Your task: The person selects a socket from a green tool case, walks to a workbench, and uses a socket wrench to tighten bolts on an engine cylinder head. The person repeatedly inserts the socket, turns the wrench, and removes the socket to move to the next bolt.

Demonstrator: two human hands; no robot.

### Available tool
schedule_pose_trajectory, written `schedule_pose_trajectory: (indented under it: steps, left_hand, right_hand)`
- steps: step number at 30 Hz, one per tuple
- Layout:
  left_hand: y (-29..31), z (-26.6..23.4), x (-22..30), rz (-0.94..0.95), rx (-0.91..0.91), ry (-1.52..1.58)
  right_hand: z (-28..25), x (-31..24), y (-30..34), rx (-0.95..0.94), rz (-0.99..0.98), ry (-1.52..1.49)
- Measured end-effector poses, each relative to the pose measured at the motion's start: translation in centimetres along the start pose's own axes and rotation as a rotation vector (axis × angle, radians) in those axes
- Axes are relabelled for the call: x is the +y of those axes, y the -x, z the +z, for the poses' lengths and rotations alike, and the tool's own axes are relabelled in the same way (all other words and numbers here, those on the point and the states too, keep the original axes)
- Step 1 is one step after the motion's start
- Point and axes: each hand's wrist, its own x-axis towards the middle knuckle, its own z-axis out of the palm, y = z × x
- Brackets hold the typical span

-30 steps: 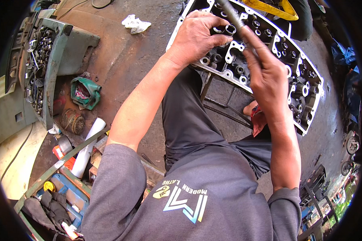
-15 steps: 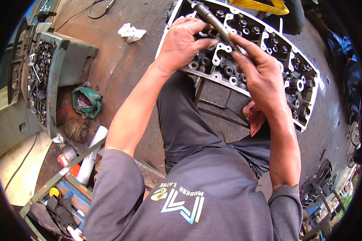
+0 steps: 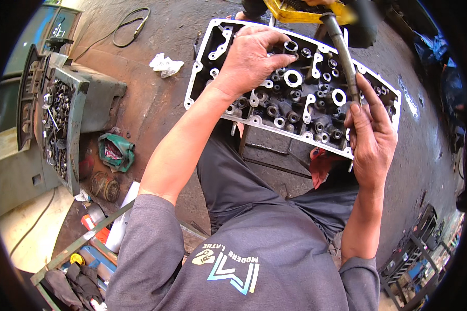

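A metal engine cylinder head [image 3: 301,136] with a pale rim and dark, oily hollows lies in front of me. Over its left half, my left hand [image 3: 251,58] has thumb and index finger closed around a small metal ring [image 3: 291,46]; its other fingers are curled and partly hidden. My right hand [image 3: 372,137] is above the right end, gripping the lower part of a long metal rod [image 3: 342,52]. The rod tilts up and away, and its thicker far end reaches the yellow tray.
Another person's hand [image 3: 319,2] is at the yellow tray [image 3: 290,14] beyond the cylinder head. A bin of metal parts [image 3: 59,124], a green bag [image 3: 120,161] and a white crumpled bag [image 3: 166,66] are at left. A red cloth [image 3: 321,170] hangs near my knee.
My right hand has moved the rod from near my left hand over to the cylinder head's right end. The view has shifted, and another person's hand has appeared at the yellow tray.
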Motion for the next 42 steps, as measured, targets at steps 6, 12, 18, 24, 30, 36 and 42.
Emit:
schedule_pose_trajectory:
  steps: [6,12,18,24,30,36,42]
  left_hand:
    - [0.9,0.5,-1.2,-0.078,-0.061,-0.028]
    - [1.5,0.8,-1.4,-0.037,-0.047,-0.024]
    - [1.5,1.2,-1.6,0.066,0.018,-0.027]
    - [1.6,1.3,-1.8,0.081,0.03,-0.005]
    - [1.3,1.1,-1.6,0.031,-0.02,0.016]
    - [1.5,1.0,-1.7,-0.185,0.029,0.259]
    - [1.6,1.7,-2.1,-0.033,0.1,0.097]
  right_hand:
    - [0.2,0.4,0.3,-0.061,0.067,-0.017]
    - [1.0,0.9,-0.1,-0.093,0.0,0.063]
    - [2.2,0.4,-0.4,-0.106,-0.144,0.307]
    - [4.6,0.6,-2.4,0.002,-0.456,0.354]
    - [3.6,1.1,-2.7,-0.17,-0.067,0.315]
    - [2.7,0.1,-2.6,-0.06,-0.105,0.217]
    - [2.8,0.5,-2.4,-0.077,-0.052,0.233]
